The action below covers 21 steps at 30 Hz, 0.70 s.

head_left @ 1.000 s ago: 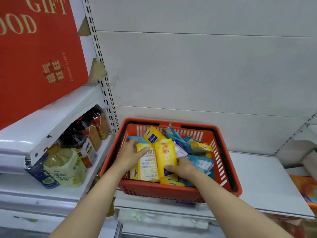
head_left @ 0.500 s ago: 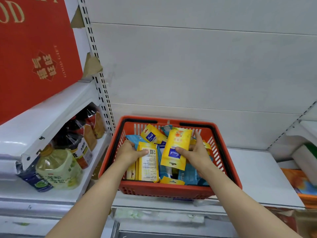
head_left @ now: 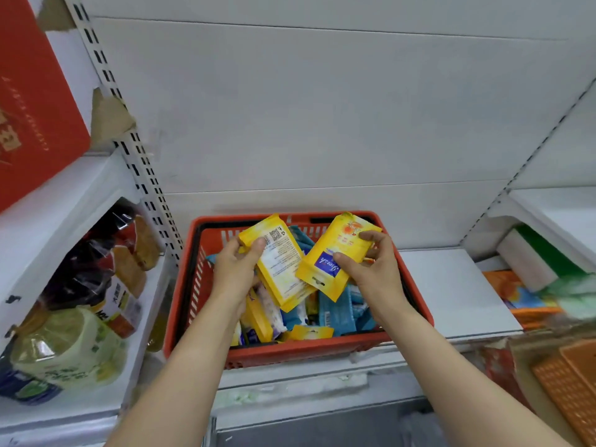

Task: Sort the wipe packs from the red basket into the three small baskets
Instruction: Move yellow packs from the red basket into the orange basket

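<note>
The left hand (head_left: 235, 272) grips a yellow pack (head_left: 280, 262) by its upper left corner, thumb curled over the printed back face with the QR code, fingers behind it. The right hand (head_left: 375, 269) pinches a second yellow pack (head_left: 335, 256), thumb pressed on the blue label on its front and fingers hooked over its top right edge. Both packs are tilted and lifted above the red basket (head_left: 196, 285); the lower corner of the right hand's pack overlaps the right edge of the left hand's pack, so the two hands sit close together with the packs between them. Below the hands, inside the basket, lie more packs: blue ones (head_left: 335, 312) under the right wrist, and yellow and white ones under the left wrist, piled loosely. The basket stands on a white shelf (head_left: 451, 291) that runs off to the right of the right hand. An orange basket (head_left: 571, 391) shows low and to the right of the right forearm, blurred. Left of the left hand, on another shelf, stand bottles (head_left: 67, 346), and a red box (head_left: 35, 101) sits above them.
</note>
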Motion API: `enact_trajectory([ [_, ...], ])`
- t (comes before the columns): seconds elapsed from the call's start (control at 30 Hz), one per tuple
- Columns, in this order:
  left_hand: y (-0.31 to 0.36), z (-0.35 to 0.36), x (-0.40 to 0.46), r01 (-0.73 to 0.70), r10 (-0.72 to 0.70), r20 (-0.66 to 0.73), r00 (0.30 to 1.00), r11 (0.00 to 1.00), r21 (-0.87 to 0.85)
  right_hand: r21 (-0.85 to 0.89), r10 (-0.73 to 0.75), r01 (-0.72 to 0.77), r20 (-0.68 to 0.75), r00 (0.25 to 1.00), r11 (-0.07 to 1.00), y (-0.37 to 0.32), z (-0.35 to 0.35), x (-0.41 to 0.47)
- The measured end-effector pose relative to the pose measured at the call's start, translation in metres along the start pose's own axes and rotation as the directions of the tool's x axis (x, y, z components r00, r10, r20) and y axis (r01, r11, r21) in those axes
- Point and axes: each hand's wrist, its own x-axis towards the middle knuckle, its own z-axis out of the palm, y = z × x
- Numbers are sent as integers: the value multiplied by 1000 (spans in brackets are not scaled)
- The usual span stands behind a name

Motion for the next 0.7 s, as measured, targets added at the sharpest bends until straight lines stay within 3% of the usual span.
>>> enact_trajectory([
  [0.13, -2, 26, -7, -20, 20, 4, 1000, 1000, 22, 55, 20, -17, -54, 998, 998, -16, -25, -4],
  [0.37, 0, 91, -48, 32, -23, 126, 992, 997, -71, 124, 58, -20, -311, 949, 992, -39, -85, -28],
  [0.7, -38, 272, -158, -18, 19, 230, 973, 1000, -9, 313, 126, 55, -528, 840, 948, -54, -293, -93],
])
